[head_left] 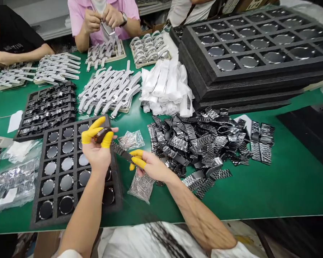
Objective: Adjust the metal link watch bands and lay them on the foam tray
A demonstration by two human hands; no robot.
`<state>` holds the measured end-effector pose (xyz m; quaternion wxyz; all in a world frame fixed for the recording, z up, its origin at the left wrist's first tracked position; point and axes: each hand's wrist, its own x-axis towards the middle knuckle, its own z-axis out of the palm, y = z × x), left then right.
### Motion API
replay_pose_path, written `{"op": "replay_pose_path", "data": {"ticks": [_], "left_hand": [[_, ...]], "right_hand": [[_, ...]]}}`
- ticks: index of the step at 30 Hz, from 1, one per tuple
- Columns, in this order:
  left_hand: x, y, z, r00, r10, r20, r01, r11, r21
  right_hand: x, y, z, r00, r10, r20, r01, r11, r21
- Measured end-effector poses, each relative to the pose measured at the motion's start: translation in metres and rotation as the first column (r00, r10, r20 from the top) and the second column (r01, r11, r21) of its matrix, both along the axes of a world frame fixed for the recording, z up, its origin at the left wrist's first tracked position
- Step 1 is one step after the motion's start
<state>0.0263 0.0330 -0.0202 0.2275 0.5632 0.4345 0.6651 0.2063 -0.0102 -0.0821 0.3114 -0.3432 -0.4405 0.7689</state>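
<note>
Yellow finger covers are on both my hands. My left hand (pixel 98 147) is closed round a dark round watch case (pixel 102 134), above a black foam tray (pixel 76 172) of round watch faces. From the case a black link strap (pixel 121 151) runs down to the right. My right hand (pixel 148 164) pinches the strap's far end between thumb and fingers. Below my right hand lies a plastic bag of thin metal pins (pixel 141 187); a second bag of small parts (pixel 130 139) is just above the strap. A pile of black metal straps (pixel 196 139) lies to the right.
Stacked foam trays (pixel 247 77) rise at the back right. White wrapped bundles (pixel 167 86) and white-strapped watches (pixel 107 89) lie beyond my hands. A tray of black watches (pixel 48 107) and plastic bags (pixel 14 184) are left. A person in pink (pixel 131 14) works opposite.
</note>
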Motion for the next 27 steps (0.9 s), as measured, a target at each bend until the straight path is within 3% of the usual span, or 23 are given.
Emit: {"op": "replay_pose_path", "data": {"ticks": [3, 5, 7, 9, 11, 13, 14, 16, 18, 20, 21, 24, 27], "left_hand": [[0.006, -0.009, -0.002, 0.942, -0.244, -0.232, 0.229, 0.969, -0.091], [0.013, -0.017, -0.005, 0.829, -0.451, -0.331, 0.374, 0.887, -0.270], [0.020, -0.022, -0.007, 0.779, -0.566, -0.268, 0.402, 0.780, -0.480], [0.023, -0.021, -0.007, 0.843, -0.528, -0.099, 0.360, 0.693, -0.625], [0.022, -0.017, -0.003, 0.928, -0.359, 0.096, 0.324, 0.656, -0.681], [0.018, -0.010, 0.001, 0.940, -0.199, 0.278, 0.340, 0.640, -0.689], [0.015, -0.008, 0.003, 0.923, -0.146, 0.357, 0.365, 0.635, -0.681], [0.012, -0.004, 0.006, 0.873, -0.077, 0.482, 0.418, 0.627, -0.657], [0.010, -0.003, 0.008, 0.829, -0.037, 0.558, 0.454, 0.628, -0.633], [0.011, -0.004, 0.010, 0.798, -0.022, 0.602, 0.482, 0.622, -0.616], [0.011, -0.005, 0.010, 0.790, -0.023, 0.612, 0.493, 0.617, -0.613], [0.013, -0.008, 0.011, 0.786, -0.040, 0.616, 0.514, 0.595, -0.618], [0.012, -0.011, 0.012, 0.778, -0.070, 0.625, 0.543, 0.575, -0.612]], "right_hand": [[0.006, 0.005, 0.005, 0.977, -0.207, -0.047, 0.204, 0.977, -0.061], [0.012, 0.008, 0.011, 0.925, -0.365, -0.104, 0.359, 0.931, -0.072], [0.017, 0.010, 0.016, 0.883, -0.440, -0.165, 0.433, 0.898, -0.073], [0.021, 0.009, 0.019, 0.870, -0.451, -0.199, 0.453, 0.891, -0.040], [0.025, 0.003, 0.020, 0.897, -0.420, -0.138, 0.433, 0.898, 0.077], [0.030, -0.008, 0.020, 0.950, -0.298, 0.091, 0.258, 0.916, 0.309], [0.032, -0.014, 0.020, 0.942, -0.207, 0.265, 0.077, 0.899, 0.430], [0.035, -0.027, 0.019, 0.777, -0.065, 0.626, -0.362, 0.768, 0.528], [0.035, -0.037, 0.018, 0.534, -0.065, 0.843, -0.649, 0.608, 0.458], [0.031, -0.043, 0.016, 0.370, -0.138, 0.919, -0.760, 0.523, 0.385], [0.028, -0.043, 0.015, 0.330, -0.169, 0.928, -0.786, 0.496, 0.370], [0.023, -0.041, 0.015, 0.314, -0.203, 0.928, -0.815, 0.444, 0.373], [0.027, -0.036, 0.019, 0.334, -0.186, 0.924, -0.804, 0.456, 0.382]]}}
